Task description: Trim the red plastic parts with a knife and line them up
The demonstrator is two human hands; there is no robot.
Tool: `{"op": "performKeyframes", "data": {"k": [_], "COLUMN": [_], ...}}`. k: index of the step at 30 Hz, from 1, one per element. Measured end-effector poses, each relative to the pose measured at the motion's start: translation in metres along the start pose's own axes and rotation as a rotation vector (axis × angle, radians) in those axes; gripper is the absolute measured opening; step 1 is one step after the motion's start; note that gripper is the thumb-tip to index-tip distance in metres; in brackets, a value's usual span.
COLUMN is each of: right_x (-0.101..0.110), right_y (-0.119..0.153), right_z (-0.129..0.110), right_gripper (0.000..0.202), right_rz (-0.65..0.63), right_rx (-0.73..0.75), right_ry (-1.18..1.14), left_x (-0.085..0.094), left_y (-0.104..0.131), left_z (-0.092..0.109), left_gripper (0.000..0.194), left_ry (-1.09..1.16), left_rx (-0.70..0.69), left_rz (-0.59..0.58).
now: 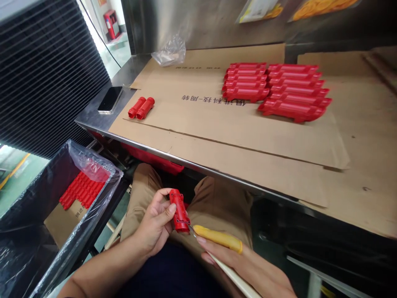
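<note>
My left hand (159, 217) is closed around a red plastic tube-shaped part (179, 211), thumb on its side, above my lap. Between the fingers of my right hand (226, 252) is a thin knife with a long pale handle (234, 278). Its narrow metal blade meets the lower right end of the red part. A yellow finger cot (218, 237) covers the index finger of that hand. Most of the right hand's other fingers are hidden beneath it.
Two short red parts (141, 108) lie on the cardboard-covered bench (192, 120) near a phone (110, 99). Rows of red parts (291, 91) sit further right. A crumpled plastic bag (170, 51) is at the back. Left of my knees stands a plastic-lined bin (116, 176) holding more red parts.
</note>
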State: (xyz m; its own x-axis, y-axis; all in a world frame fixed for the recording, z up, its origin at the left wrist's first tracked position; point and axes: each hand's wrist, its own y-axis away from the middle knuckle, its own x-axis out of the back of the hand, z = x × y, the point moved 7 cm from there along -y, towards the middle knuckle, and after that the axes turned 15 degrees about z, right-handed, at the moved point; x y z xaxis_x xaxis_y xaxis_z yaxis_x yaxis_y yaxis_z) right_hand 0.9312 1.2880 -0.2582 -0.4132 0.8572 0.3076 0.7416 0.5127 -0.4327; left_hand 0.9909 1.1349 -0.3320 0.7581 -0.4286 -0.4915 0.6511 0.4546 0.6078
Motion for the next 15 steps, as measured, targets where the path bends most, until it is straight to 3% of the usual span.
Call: {"op": "performKeyframes", "data": {"k": [4, 15], "right_x": [-0.0037, 0.0014], "right_y": [0.0004, 0.0024], "right_z": [0.0017, 0.0017], "right_gripper": [0.054, 0.048], "right_rz": [-0.101, -0.115], "right_rx": [0.097, 0.133], "right_ry": [0.005, 0.049], "left_x": [-0.0006, 0.001], "left_y": [0.0019, 0.003], "left_z": [-0.0007, -0.0037], "left_gripper": [0.053, 0.053], "left_ry": [0.018, 0.032], "left_rx": [0.005, 0.049], "left_rz": [-0.006, -0.028]}}
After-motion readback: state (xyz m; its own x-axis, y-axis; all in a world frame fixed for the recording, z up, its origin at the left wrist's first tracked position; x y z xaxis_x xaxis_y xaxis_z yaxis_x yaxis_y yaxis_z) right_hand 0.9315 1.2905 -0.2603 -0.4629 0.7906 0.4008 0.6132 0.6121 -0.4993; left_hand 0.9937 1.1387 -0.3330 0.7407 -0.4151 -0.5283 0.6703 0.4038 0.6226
